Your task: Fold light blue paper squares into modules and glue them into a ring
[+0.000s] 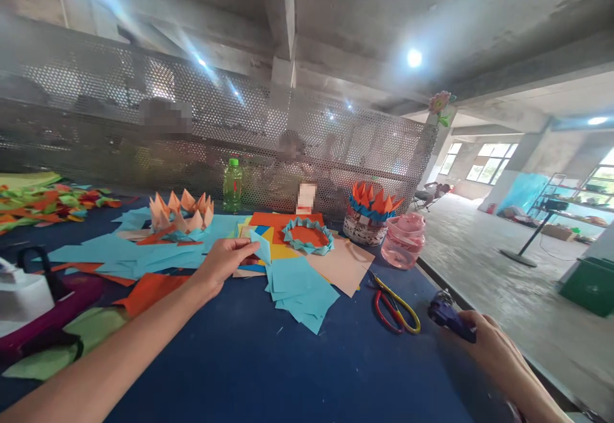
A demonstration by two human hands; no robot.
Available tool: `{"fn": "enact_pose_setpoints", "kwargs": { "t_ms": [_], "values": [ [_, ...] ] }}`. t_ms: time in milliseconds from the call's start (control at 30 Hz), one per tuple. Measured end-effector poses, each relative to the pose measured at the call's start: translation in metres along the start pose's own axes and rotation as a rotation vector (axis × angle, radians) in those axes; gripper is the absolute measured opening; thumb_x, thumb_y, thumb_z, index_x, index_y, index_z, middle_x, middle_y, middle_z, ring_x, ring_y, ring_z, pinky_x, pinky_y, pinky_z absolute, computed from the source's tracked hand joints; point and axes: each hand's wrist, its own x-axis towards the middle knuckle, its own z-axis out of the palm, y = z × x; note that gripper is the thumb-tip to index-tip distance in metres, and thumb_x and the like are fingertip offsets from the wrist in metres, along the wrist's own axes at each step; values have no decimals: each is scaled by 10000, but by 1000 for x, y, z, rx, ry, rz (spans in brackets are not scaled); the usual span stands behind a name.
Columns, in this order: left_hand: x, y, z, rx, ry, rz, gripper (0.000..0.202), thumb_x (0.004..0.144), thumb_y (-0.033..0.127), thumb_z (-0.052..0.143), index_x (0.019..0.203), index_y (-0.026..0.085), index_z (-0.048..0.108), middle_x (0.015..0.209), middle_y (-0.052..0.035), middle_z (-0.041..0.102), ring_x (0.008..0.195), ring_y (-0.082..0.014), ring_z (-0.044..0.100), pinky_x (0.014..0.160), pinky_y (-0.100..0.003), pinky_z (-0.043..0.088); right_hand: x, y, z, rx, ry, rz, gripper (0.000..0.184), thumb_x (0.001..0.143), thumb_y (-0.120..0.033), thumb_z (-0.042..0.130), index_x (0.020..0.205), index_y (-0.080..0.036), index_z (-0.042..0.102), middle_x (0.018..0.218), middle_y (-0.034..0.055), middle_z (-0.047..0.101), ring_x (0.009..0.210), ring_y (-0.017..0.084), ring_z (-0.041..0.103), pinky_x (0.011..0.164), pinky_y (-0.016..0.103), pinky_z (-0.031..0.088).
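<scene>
My left hand (229,263) pinches a folded light-blue paper piece (261,246) above the table. In my right hand (489,336), at the table's right edge, is a dark purple hand tool (448,314) with a shiny front end; its exact kind is unclear. A stack of blue paper sheets (302,292) lies just right of my left hand. Behind it, a ring of folded blue paper (307,236) rests on orange sheets. Scissors (396,304) with red and yellow handles lie left of my right hand.
A peach folded-paper crown (181,215), a green bottle (233,186), an orange-and-blue paper basket (368,215) and a pink jar (403,244) stand along the back. Blue sheets (134,250) spread at left, near a white device (23,295). A perforated metal screen (259,128) borders the table.
</scene>
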Motion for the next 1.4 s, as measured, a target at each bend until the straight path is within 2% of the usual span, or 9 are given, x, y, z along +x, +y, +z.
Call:
{"fn": "enact_pose_setpoints", "kwargs": {
  "t_ms": [100,167,267,367,500,633,800,967,1400],
  "values": [
    [0,0,1,-3,2,4,255,560,397,733,665,166,716,708,-23,706,665,-153,625,694,-255,521,-4,10,-1,-104,-61,-10,521,676,-643,513,841,-175,674,852,118,636,802,284,623,733,394,481],
    [1,-1,1,-3,-2,0,253,552,394,737,657,165,716,698,-21,705,658,-151,622,690,-253,522,-8,-5,-6,-201,-46,-48,539,702,-644,499,916,-184,679,924,131,638,855,321,613,750,432,473],
    [2,-3,2,12,-8,-9,255,548,395,740,651,163,717,683,-22,702,639,-152,620,689,-260,526,-9,-61,-19,-225,68,-201,496,815,-550,429,1102,-187,610,1061,132,611,981,337,575,820,451,446],
    [3,-6,2,28,-16,-11,259,555,405,740,661,169,720,713,-29,710,649,-158,626,698,-270,529,4,-137,-21,-17,-26,-493,388,872,-440,427,1151,-207,562,1166,98,570,1039,251,555,877,368,425],
    [2,-5,2,25,-27,-9,250,552,400,744,667,179,722,718,-21,713,637,-151,628,684,-257,528,38,-218,11,9,-165,-640,394,866,-358,487,1224,-191,500,1232,110,520,1147,238,472,934,359,364],
    [2,-3,2,20,-29,0,255,550,408,741,660,178,719,725,-21,717,665,-162,639,699,-259,529,66,-258,55,-80,-201,-623,384,834,-370,524,1172,-188,532,1189,130,537,1119,277,478,891,409,360],
    [3,-5,1,39,-40,25,257,567,427,726,633,179,708,686,-17,707,658,-169,644,694,-269,529,77,-274,81,-119,-182,-616,239,828,-285,513,1015,-185,623,1144,127,587,1074,285,512,849,392,350],
    [-2,2,2,53,-22,45,237,583,413,716,638,182,713,692,-17,709,653,-166,644,710,-278,526,72,-276,71,-112,-129,-663,220,846,-187,460,968,-191,643,1044,92,650,1023,247,541,877,380,308],
    [-36,38,11,20,-163,225,149,714,343,655,690,211,719,726,-15,684,689,-137,607,697,-240,507,-31,-245,48,121,-10,-1087,105,844,-152,531,872,-204,618,844,28,644,868,175,519,840,345,295]
  ]
}}
